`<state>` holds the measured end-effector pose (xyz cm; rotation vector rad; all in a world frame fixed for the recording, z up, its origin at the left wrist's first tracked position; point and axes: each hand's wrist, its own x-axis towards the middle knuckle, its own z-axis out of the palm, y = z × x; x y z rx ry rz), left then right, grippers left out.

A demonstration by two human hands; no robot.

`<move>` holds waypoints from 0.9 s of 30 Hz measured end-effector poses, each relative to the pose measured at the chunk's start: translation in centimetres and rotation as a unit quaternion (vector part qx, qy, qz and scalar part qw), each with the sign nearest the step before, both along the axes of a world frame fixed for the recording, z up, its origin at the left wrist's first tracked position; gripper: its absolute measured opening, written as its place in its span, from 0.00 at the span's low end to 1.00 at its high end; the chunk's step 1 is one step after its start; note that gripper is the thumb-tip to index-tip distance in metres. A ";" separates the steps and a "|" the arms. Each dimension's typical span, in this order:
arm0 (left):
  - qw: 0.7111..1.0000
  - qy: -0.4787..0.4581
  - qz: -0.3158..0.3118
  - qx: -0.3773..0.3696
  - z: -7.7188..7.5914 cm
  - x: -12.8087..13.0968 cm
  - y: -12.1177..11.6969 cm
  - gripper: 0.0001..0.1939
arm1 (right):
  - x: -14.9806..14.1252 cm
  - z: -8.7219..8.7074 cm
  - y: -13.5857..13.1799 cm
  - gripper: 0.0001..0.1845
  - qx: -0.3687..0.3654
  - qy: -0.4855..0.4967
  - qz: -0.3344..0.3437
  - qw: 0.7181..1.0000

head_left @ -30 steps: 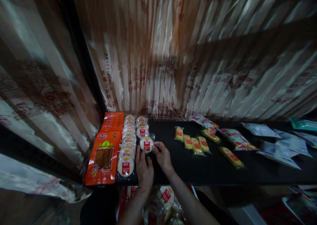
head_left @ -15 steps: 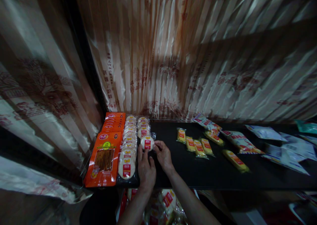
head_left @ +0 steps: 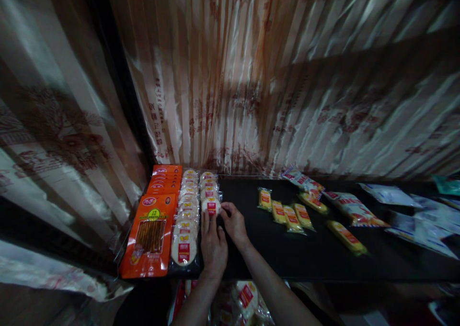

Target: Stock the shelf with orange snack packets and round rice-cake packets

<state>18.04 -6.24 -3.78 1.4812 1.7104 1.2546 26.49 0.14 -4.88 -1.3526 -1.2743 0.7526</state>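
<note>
A round white rice cracker packet [head_left: 211, 206] with a red label lies at the front of the shorter of two overlapping rows. My left hand [head_left: 214, 244] reaches up from below it, fingers stretched out and fingertips resting against its lower edge. At its right edge, the thumb and fingers of my right hand [head_left: 234, 224] are pinched on the wrapper. Just to the left runs a longer row of the same rice cracker packets [head_left: 184, 249]. Beyond that row, orange snack bags [head_left: 149, 235] overlap one another, the front one showing brown sticks through its window.
The black shelf [head_left: 258, 254] carries several small yellow packets [head_left: 278, 212], a red-and-white bag [head_left: 355, 208] and white-blue bags [head_left: 420, 225] to the right. Draped printed fabric [head_left: 244, 77] hangs behind. Below the front edge, more cracker packets [head_left: 247, 297] lie in a container.
The rice cracker packet has moved slightly back and left, in line with its row and overlapping the one behind. Both hands moved with it. The view has shifted slightly.
</note>
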 end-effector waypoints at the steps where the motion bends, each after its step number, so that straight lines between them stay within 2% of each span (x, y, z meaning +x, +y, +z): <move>1: 1.000 0.001 0.000 -0.002 -0.1 0.0 0.1 0.23 | 0.0 0.0 0.0 0.08 -0.003 -0.007 -0.001 1.000; 11: 0.999 0.050 0.003 0.001 -0.5 0.2 0.7 0.24 | 0.1 -0.1 0.4 0.09 0.005 -0.121 -0.040 0.992; 18: 0.999 0.047 0.007 -0.001 -0.4 0.2 0.9 0.24 | 0.2 -0.3 0.4 0.09 0.001 -0.113 -0.028 0.993; 27: 0.994 0.104 -0.004 -0.014 -0.3 0.1 0.9 0.24 | 0.3 0.1 0.2 0.10 -0.008 -0.149 -0.010 0.989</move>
